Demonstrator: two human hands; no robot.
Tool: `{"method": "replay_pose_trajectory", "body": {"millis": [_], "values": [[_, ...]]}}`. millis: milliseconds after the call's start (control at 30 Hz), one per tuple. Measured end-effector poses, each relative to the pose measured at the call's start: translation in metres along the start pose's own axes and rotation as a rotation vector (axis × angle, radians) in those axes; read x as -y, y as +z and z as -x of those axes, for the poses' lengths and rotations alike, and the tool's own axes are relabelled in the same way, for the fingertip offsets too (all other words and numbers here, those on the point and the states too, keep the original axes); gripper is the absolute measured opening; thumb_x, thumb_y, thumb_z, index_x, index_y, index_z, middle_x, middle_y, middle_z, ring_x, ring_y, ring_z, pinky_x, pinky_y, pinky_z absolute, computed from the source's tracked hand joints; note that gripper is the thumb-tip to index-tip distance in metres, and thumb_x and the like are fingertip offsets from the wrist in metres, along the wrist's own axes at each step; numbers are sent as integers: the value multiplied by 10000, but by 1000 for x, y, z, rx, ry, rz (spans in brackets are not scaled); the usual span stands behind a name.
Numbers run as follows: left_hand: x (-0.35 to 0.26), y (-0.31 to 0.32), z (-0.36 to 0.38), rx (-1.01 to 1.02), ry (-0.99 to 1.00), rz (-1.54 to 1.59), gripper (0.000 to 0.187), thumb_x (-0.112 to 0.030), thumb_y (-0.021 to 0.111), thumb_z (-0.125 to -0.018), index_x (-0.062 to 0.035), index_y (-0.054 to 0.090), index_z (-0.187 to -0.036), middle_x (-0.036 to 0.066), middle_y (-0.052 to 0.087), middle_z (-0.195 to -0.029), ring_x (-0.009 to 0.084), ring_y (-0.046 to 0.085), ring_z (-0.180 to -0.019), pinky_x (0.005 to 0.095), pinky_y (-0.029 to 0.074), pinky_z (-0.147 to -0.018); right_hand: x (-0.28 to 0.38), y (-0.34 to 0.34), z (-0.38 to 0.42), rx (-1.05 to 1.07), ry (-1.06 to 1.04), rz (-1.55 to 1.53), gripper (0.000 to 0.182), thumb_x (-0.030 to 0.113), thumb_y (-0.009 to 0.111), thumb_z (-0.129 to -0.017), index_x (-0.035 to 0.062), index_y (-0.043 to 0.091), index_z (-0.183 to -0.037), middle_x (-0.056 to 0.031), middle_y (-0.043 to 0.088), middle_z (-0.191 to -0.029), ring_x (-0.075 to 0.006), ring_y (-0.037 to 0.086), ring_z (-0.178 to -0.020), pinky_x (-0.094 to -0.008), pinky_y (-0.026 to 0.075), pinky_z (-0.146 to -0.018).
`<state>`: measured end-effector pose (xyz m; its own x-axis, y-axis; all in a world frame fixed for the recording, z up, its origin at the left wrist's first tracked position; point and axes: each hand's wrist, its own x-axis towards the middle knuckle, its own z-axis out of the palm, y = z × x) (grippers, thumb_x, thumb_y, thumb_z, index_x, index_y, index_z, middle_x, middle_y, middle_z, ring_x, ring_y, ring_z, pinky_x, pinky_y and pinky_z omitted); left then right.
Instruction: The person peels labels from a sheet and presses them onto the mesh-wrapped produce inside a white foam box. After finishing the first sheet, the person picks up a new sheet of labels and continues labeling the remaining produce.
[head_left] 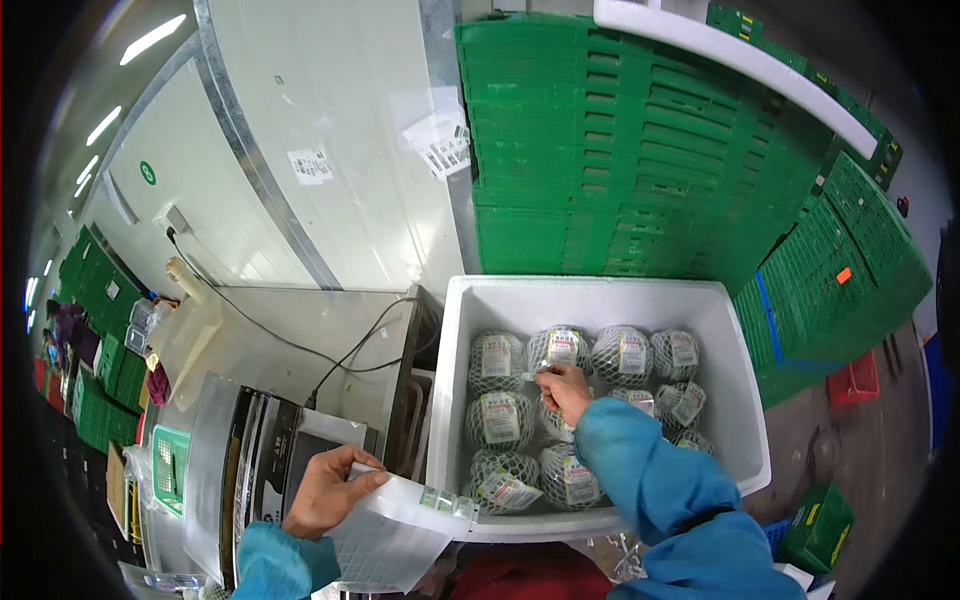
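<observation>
My left hand [332, 490] pinches a white sheet of label backing paper [395, 535] at the lower middle. A few small clear-and-green labels [448, 502] run along its edge, by the box's near rim. My right hand [565, 392] is over the white foam box [745, 400], its fingers closed just in front of a net-wrapped round fruit [558, 349]. Something small and pale shows at the fingertips, too small to name. Several more fruits in white foam nets, such as the left one [500, 419], fill the box, with printed labels on them. My right forearm hides some.
Stacked green crates [620, 150] stand behind the box, with a white foam lid [735, 50] on top. At left a black-and-silver machine [262, 460] sits on a metal table with a cable [270, 337]. A red crate [853, 381] lies on the right floor.
</observation>
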<state>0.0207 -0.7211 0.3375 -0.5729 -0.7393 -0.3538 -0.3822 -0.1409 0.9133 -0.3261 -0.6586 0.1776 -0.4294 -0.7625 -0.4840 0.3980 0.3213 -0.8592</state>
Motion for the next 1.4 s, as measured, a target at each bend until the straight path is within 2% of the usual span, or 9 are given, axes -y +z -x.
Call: {"method": "replay_pose_trajectory", "body": {"millis": [167,433,633,700,800,1033,1133,1200,1400], "values": [[7,-15,9,-49,15,57,147,-79,713,-772,0,608,-837,61,636,-758,98,569,-682,247,464,-640,-10,-8,47,139,139,-11,93,91,545,-882,14,494,-874,-37,388,-614,-107,315,-470,-320,233,-418],[-6,-4,-5,-3,32,61,150,-79,718,-767,5,613,-834,55,635,-769,100,559,-702,245,458,-651,-39,4,36,98,131,180,230,110,543,-884,-51,484,-1038,-85,447,-661,-154,461,-524,-344,353,-446],[-6,1,-16,3,29,-20,100,-48,673,-799,14,609,-844,48,626,-772,89,550,-703,238,457,-653,-5,34,82,44,-452,494,235,152,579,-873,2,540,-1051,-108,532,-800,-202,546,-722,-353,444,-571],[-7,3,-20,47,42,58,92,-51,668,-804,12,613,-843,38,616,-764,76,541,-710,229,450,-652,33,60,119,509,-179,265,223,133,578,-878,5,547,-1057,-49,557,-894,-107,524,-778,-274,445,-697],[-14,9,-23,70,65,9,103,-70,681,-799,2,622,-844,32,614,-758,74,534,-712,231,447,-654,42,83,134,622,-444,493,187,137,597,-850,-4,582,-972,-111,569,-858,-208,567,-774,-318,462,-697],[-9,13,-33,87,127,-94,112,-68,692,-785,7,622,-830,35,617,-754,86,544,-694,240,454,-642,43,91,142,527,-634,552,146,97,619,-808,-5,597,-911,-107,569,-825,-187,564,-741,-297,456,-672],[-4,12,-35,88,89,-41,97,-58,684,-791,5,625,-836,31,616,-750,81,535,-704,236,447,-649,37,77,139,425,-957,457,105,93,621,-819,6,590,-868,-73,560,-755,-165,553,-681,-284,451,-642],[1,7,-38,67,102,3,88,-47,671,-801,8,618,-844,30,616,-763,79,530,-712,231,444,-656,33,49,134,256,-163,-57,67,87,630,-825,29,602,-843,-31,557,-711,-124,541,-684,-256,432,-659],[0,-5,-35,46,72,51,103,-38,669,-799,8,600,-859,43,615,-788,87,537,-710,235,451,-655,-29,-8,119,142,413,-17,114,124,625,-833,45,560,-884,-17,506,-619,-112,477,-479,-267,353,-416]]}}
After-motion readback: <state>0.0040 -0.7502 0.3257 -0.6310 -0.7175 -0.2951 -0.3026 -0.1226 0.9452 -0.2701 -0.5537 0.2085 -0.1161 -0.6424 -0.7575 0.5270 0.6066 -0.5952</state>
